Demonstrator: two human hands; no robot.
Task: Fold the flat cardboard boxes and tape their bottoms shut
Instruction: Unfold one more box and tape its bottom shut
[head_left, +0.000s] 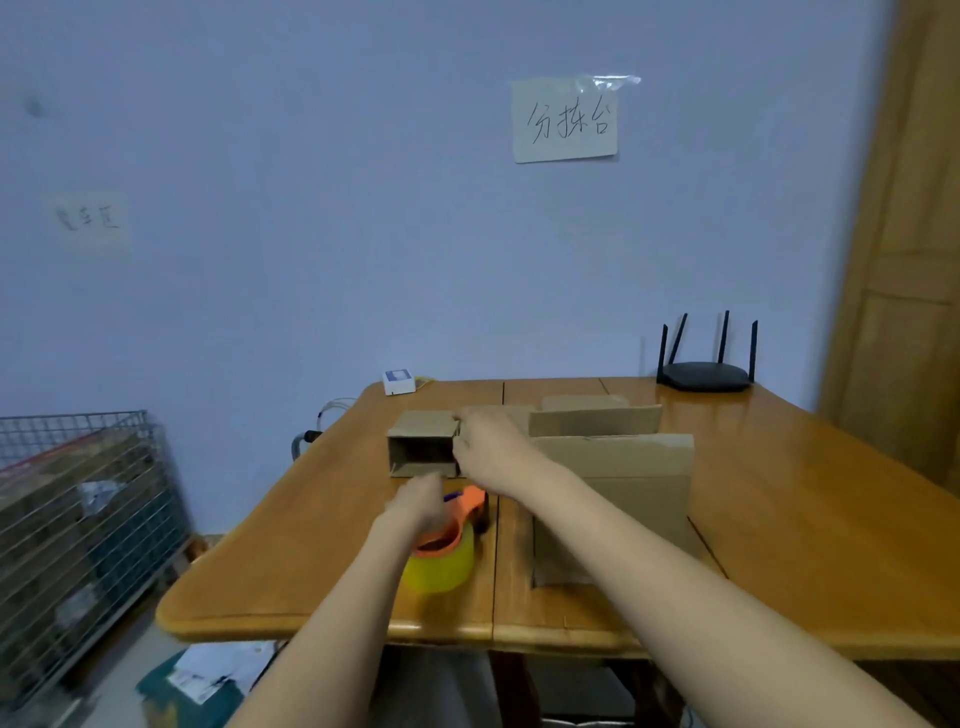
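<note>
On the wooden tabletop (779, 519), a small brown cardboard box (421, 444) lay on its side, with its open end facing the person. The right hand (488, 447) held the box at its right edge, with the fingers curled round the top corner. So the right grip was closed on the box.

Just below that hand, nearer the person, the left hand (415, 506) rested on an orange tape holder with a fat yellow roll of tape (441, 556). Its fingers looked bent over the orange handle, but the picture was blurry there, so I could not tell if that grip was closed or only touching.

To the right of the right hand, a pile of flat brown cardboard sheets (613, 467) lay and leaned, and they touched the wrist side of the box.

The box looked very light and thin. It would likely bend or squash if squeezed hard, and it could slide on the smooth wood. The best place to hold it seemed to be the stiff corners and folded edges, not the middle of a wall. The tape holder looked hard and a bit heavier, best held by its handle, away from the cutting end.

Far behind both hands stood a black router with four antennas (706, 371).
</note>
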